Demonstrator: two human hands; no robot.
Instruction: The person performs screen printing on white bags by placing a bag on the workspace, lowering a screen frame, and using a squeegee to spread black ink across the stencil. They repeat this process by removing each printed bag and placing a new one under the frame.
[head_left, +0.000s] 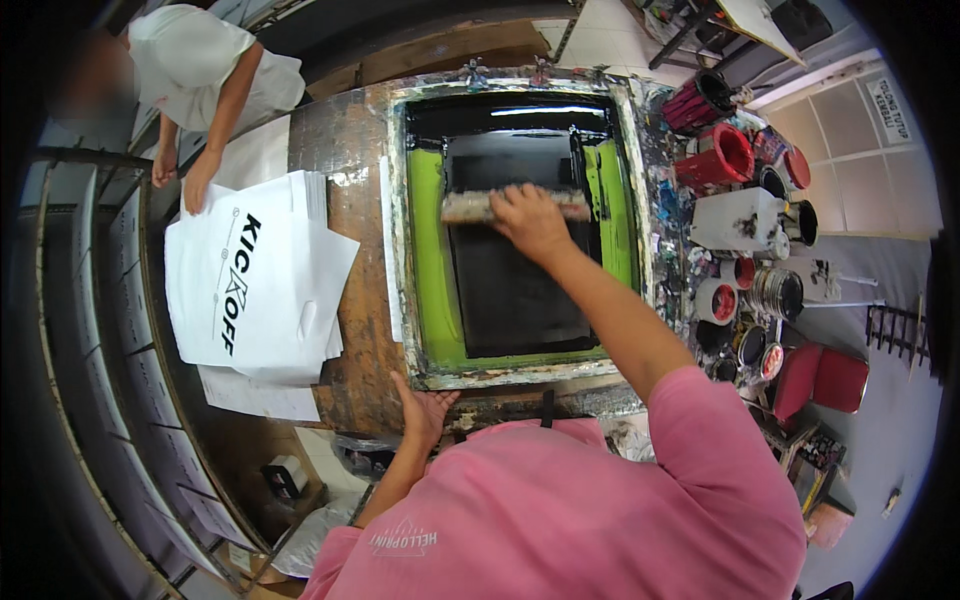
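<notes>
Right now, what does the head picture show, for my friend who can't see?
A person's right hand grips a squeegee across an inky framed screen; the left hand is open by its near left corner. A co-worker's hand touches stacked white sheets on the left; tubs crowd the right.

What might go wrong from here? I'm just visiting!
The right hand grips the squeegee amid what looks like wet black ink, so the fingers might get smeared.

A corner of the stack of white sheets juts toward the inky frame; a stray splash could mark it.

Containers crowd close to the right of the frame, so a wide swing of the right elbow might tip one.
</notes>
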